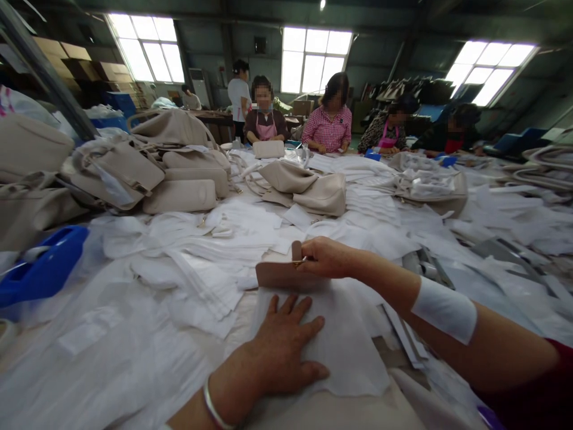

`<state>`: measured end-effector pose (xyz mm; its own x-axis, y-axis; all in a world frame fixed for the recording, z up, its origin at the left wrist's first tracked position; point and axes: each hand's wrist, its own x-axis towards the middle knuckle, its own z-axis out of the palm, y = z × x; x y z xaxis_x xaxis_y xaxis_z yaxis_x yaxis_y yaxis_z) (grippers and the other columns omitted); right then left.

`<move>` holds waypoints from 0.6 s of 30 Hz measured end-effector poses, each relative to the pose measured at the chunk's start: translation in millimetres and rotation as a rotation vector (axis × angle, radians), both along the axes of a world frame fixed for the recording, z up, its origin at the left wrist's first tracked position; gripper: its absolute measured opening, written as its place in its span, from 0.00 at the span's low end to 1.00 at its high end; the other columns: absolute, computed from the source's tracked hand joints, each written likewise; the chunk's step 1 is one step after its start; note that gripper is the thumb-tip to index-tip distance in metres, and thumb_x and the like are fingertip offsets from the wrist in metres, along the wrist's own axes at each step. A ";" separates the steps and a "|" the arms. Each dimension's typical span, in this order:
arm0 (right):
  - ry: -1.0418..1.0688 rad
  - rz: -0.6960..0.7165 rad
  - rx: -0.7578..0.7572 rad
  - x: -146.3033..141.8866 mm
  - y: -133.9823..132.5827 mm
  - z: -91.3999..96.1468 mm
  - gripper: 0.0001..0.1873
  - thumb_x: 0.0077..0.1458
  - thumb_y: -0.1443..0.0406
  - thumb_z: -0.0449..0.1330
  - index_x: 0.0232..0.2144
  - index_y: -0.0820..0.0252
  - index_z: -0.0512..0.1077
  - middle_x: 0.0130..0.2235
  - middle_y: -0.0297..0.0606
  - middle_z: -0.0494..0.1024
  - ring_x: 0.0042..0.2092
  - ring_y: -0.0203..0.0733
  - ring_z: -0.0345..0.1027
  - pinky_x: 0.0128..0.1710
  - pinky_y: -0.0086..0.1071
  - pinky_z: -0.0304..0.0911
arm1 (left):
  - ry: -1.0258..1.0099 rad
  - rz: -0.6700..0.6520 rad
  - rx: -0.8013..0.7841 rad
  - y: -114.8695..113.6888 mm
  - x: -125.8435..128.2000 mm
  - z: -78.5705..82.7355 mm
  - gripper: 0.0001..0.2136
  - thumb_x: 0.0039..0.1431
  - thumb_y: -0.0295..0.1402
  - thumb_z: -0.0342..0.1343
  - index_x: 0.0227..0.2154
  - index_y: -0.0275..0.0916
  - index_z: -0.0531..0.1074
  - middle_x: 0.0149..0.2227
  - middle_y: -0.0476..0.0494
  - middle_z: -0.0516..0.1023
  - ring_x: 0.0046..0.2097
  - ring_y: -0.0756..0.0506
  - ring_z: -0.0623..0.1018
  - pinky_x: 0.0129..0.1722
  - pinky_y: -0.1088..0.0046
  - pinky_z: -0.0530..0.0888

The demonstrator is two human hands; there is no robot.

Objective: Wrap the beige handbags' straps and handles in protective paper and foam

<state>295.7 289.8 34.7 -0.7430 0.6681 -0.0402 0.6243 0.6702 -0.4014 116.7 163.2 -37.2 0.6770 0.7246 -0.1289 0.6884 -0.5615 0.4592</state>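
Observation:
My left hand (284, 346) lies flat with fingers spread on a thin white sheet (353, 352). Below the sheet a beige bag (353, 412) shows at the bottom edge. My right hand (329, 257) is closed at the raised edge of a brownish-beige bag flap (275, 275), just beyond the left fingertips. A short upright tab (296, 249) and a small gold-coloured metal fitting (298, 263) are at its fingertips. The lower part of the flap is covered by the sheet. Whether the right fingers also grip the fitting is unclear.
Beige bags (188, 194) are heaped at left; another bag (320, 194) lies mid-table among white sheets (201, 239). Blue tape dispensers include one at left (49, 263); a grey one (427, 266) stands beside my right forearm. Several people sit across the table.

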 end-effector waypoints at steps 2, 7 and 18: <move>0.006 0.030 -0.034 1.5 -6.4 3.8 0.07 0.55 0.64 0.60 0.33 0.61 0.77 0.29 0.35 0.79 0.30 0.36 0.67 0.30 0.27 0.54 | -0.004 0.001 0.001 -0.4 -0.4 0.4 0.38 0.51 0.60 0.56 0.65 0.56 0.58 0.69 0.35 0.55 0.68 0.23 0.54 0.61 0.30 0.47; 0.065 0.189 -0.114 9.6 -31.5 2.7 0.09 0.61 0.64 0.57 0.36 0.57 0.78 0.31 0.34 0.79 0.32 0.36 0.70 0.34 0.26 0.60 | -0.043 0.012 0.011 -2.5 -0.7 -1.0 0.38 0.50 0.60 0.56 0.64 0.54 0.60 0.69 0.36 0.56 0.69 0.23 0.51 0.63 0.34 0.48; 0.329 0.069 -0.088 40.3 -88.4 -56.4 0.14 0.65 0.63 0.54 0.48 0.57 0.76 0.47 0.40 0.81 0.48 0.40 0.76 0.50 0.31 0.68 | -0.221 -0.075 0.015 -2.5 -8.6 1.5 0.39 0.52 0.49 0.62 0.66 0.52 0.55 0.67 0.45 0.61 0.66 0.33 0.62 0.65 0.51 0.58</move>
